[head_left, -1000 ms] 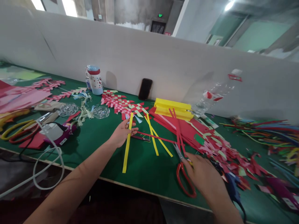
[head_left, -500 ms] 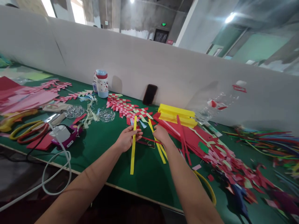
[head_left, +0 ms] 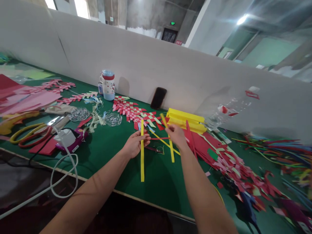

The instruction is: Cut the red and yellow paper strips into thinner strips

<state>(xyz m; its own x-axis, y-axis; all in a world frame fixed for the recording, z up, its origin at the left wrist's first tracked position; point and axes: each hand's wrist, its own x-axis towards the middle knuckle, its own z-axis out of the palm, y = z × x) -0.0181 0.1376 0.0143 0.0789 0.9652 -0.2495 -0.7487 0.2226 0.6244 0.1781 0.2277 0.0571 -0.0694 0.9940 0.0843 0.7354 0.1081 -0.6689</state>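
Observation:
My left hand pinches a long yellow paper strip that runs toward the table's near edge. My right hand is closed on a second yellow strip, lifted off the green table. A thin red strip crosses between the two hands, and another yellow strip lies flat under them. Woven red-and-white paper pieces lie just beyond my hands.
A yellow paper stack and red sheets sit at the right, with cut scraps past them. A phone leans on the white partition. A mug, glass dishes, a glue gun with cable and scissors lie left.
My right hand left the red scissors at the right, came to the middle and picked up a yellow strip, lifting it. My left hand kept its strip, now turned straighter.

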